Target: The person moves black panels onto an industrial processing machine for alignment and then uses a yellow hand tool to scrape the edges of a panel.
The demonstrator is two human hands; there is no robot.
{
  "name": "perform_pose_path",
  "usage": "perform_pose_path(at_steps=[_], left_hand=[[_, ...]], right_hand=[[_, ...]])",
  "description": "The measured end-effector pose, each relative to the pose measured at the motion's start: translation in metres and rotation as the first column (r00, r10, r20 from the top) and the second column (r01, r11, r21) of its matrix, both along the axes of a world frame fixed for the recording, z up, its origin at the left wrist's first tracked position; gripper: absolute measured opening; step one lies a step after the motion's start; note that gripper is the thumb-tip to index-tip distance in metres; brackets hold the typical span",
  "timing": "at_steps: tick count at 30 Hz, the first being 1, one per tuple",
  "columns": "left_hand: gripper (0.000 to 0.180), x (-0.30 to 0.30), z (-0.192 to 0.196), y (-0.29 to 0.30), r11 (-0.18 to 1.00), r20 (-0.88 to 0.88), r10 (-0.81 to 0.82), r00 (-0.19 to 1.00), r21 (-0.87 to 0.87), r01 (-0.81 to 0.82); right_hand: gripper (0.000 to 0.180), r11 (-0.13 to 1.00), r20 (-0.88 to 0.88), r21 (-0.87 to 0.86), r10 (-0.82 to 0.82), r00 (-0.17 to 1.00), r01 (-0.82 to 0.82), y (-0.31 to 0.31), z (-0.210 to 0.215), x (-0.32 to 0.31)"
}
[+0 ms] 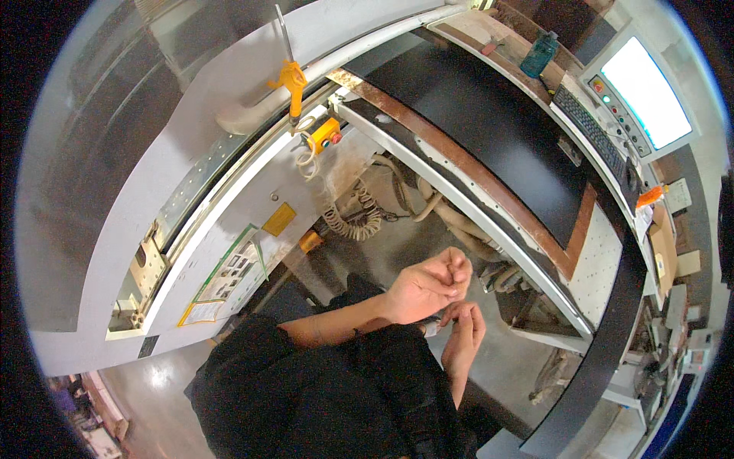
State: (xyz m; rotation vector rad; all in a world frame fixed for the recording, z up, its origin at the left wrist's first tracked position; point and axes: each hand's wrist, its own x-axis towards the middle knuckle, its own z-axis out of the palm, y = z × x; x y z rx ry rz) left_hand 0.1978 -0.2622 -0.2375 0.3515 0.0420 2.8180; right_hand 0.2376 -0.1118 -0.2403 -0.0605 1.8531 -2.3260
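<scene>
My left hand (430, 289) is held up in front of my body, fingers curled together and thumb pressed against them. Whatever it may hold is hidden. Just below it is my right hand (462, 336), its fingers bent inward and closed at the tips; I cannot make out anything in them. A small whitish thing (432, 328) shows between the hands, too unclear to name. Both hands are apart from the machine table, whose metal front edge (466, 203) runs beyond them. On that table lies a large black panel (489, 115) over a brown board (459, 149).
A yellow air gun (290, 84) hangs at the left above a yellow button box (326, 136). A coiled hose (355, 222) hangs under the table. To the right are a keyboard (589, 130), a lit monitor (646, 92) and a teal bottle (540, 53).
</scene>
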Motion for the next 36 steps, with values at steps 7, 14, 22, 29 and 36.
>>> perform_pose_path(at_steps=[7, 14, 22, 29, 36], left_hand=[[0.038, -0.026, 0.015, -0.036, 0.984, 0.257, 0.103, 0.961, 0.117, -0.137], [0.034, -0.063, 0.013, -0.188, -0.706, -0.836, 0.533, 0.132, -0.525, -0.475], [0.054, -0.076, 0.052, -0.267, -0.756, -0.782, 0.048, 0.622, 0.379, 0.534], [0.049, -0.103, 0.037, -0.315, -0.601, -0.799, -0.059, 0.599, 0.507, 0.617], [0.044, -0.132, 0.055, -0.282, -0.706, -0.820, -0.154, 0.551, 0.482, 0.519]], right_hand=[[0.023, 0.993, 0.100, 0.100, 0.057, 0.993, -0.067, 0.010, -0.010, 0.000], [0.025, 0.995, 0.100, -0.009, 0.096, 0.990, -0.095, 0.022, -0.013, 0.010], [0.027, 0.997, 0.103, -0.022, -0.077, 0.992, 0.079, 0.056, -0.023, 0.032], [0.032, 0.975, 0.084, -0.017, -0.219, 0.972, 0.221, 0.096, -0.021, 0.046], [0.033, 0.938, 0.112, -0.051, -0.336, 0.935, 0.343, 0.130, -0.034, 0.065]])
